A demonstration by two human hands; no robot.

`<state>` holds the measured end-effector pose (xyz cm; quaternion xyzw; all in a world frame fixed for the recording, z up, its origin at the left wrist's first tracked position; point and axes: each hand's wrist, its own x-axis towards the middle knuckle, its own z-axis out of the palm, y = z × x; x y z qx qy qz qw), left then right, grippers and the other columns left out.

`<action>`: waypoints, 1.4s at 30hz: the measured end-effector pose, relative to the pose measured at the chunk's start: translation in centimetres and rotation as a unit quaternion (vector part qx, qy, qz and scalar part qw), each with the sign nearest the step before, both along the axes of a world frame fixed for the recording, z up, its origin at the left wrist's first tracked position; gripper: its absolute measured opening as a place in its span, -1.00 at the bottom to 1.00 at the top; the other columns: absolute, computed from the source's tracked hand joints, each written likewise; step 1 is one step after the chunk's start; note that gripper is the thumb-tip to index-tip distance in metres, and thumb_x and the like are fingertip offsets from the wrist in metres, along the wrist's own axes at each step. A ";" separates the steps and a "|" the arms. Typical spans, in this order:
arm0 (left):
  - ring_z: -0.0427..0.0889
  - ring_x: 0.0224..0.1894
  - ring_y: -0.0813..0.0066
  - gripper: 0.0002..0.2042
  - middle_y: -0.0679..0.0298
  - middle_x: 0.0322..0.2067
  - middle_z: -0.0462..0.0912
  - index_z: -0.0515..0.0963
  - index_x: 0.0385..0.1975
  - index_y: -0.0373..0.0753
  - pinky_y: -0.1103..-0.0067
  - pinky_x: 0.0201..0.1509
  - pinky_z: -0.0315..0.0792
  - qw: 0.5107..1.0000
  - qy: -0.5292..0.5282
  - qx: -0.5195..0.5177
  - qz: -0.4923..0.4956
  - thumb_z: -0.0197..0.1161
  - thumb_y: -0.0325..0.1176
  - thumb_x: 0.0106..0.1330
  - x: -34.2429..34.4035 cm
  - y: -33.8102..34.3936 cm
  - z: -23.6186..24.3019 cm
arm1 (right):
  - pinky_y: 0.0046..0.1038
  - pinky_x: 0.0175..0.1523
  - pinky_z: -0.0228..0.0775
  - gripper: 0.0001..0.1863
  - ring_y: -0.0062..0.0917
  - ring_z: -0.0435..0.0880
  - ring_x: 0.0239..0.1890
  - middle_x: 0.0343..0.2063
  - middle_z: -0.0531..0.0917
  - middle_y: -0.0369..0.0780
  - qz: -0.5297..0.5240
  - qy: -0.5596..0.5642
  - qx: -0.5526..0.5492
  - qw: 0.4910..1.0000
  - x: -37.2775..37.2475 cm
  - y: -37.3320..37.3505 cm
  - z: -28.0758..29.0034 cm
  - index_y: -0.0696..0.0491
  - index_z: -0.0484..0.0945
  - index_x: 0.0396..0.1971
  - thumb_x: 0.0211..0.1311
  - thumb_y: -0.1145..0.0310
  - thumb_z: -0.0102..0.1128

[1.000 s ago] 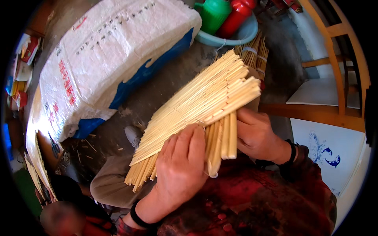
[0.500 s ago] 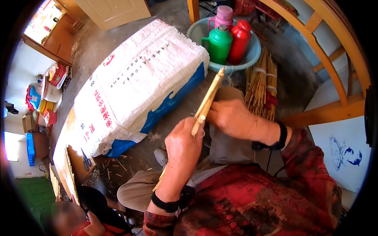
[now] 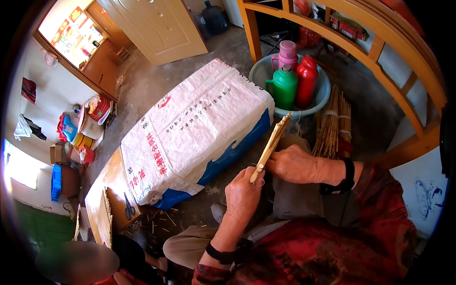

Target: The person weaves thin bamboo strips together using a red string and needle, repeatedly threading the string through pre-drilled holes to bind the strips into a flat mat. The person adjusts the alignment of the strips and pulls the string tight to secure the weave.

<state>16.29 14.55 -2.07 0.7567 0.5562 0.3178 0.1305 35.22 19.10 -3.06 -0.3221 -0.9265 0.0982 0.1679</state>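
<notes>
A narrow bundle of pale, straw-like stalks (image 3: 272, 143) slants up and away in front of my lap. My left hand (image 3: 241, 194) is closed around its near end, with cut ends showing above the fingers. A thin loose thread (image 3: 259, 184) curls beside the left fingers. Against the right side of the bundle, my right hand (image 3: 295, 164) is closed with its fingers curled under. Its fingertips are hidden, so I cannot make out what they pinch.
A low table covered with a white and blue woven sack (image 3: 190, 123) stands ahead-left; scissors (image 3: 128, 207) lie on its bare wooden end. A blue basin (image 3: 259, 73) holds three thermos flasks. Stalk bundles (image 3: 332, 126) lie beside it. Another person (image 3: 128, 256) sits at lower left.
The whole view has shifted, so everything sits lower and farther right. My right hand remains beside the bundle, and my left keeps its hold on the near end.
</notes>
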 end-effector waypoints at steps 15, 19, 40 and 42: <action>0.59 -0.47 0.07 -0.86 0.17 -0.51 0.57 0.49 -0.42 -0.17 0.29 -0.45 0.49 1.000 -0.020 0.008 -0.022 0.26 -0.29 0.27 -0.3 0.2 -0.7 | -0.16 -0.39 0.54 -0.86 -0.09 0.67 -0.44 -0.50 0.65 -0.02 0.029 -0.033 -0.074 0.996 0.3 0.7 1.3 0.13 0.56 -0.41 0.04 0.41 0.11; 0.60 -0.42 0.01 -0.88 0.10 -0.47 0.59 0.52 -0.39 -0.21 0.29 -0.40 0.48 0.999 -0.027 -0.018 -0.022 0.28 -0.33 0.25 -0.4 0.2 -0.3 | -0.15 -0.39 0.54 -0.86 -0.08 0.67 -0.44 -0.50 0.64 -0.03 0.036 -0.004 -0.076 0.996 0.6 0.9 0.9 0.12 0.55 -0.39 0.06 0.41 0.10; 0.57 -0.41 -0.08 -0.85 -0.03 -0.48 0.58 0.52 -0.40 -0.32 0.31 -0.35 0.44 0.989 -0.104 -0.108 0.008 0.29 -0.38 0.23 -3.3 2.3 -0.1 | -0.44 -0.16 0.39 -0.81 -0.51 0.58 -0.25 -0.37 0.55 -0.22 0.078 0.359 -0.289 0.884 0.8 1.4 -2.1 0.15 0.51 -0.49 0.23 0.38 0.27; 0.57 -0.41 -0.08 -0.85 -0.04 -0.48 0.58 0.52 -0.39 -0.32 0.33 -0.35 0.44 0.989 -0.098 -0.110 0.010 0.29 -0.37 0.23 -3.6 2.6 -0.1 | -0.55 -0.22 0.37 -0.80 -0.64 0.56 -0.31 -0.40 0.60 -0.26 0.093 0.387 -0.404 0.824 0.5 1.3 -2.1 0.15 0.54 -0.51 0.28 0.38 0.23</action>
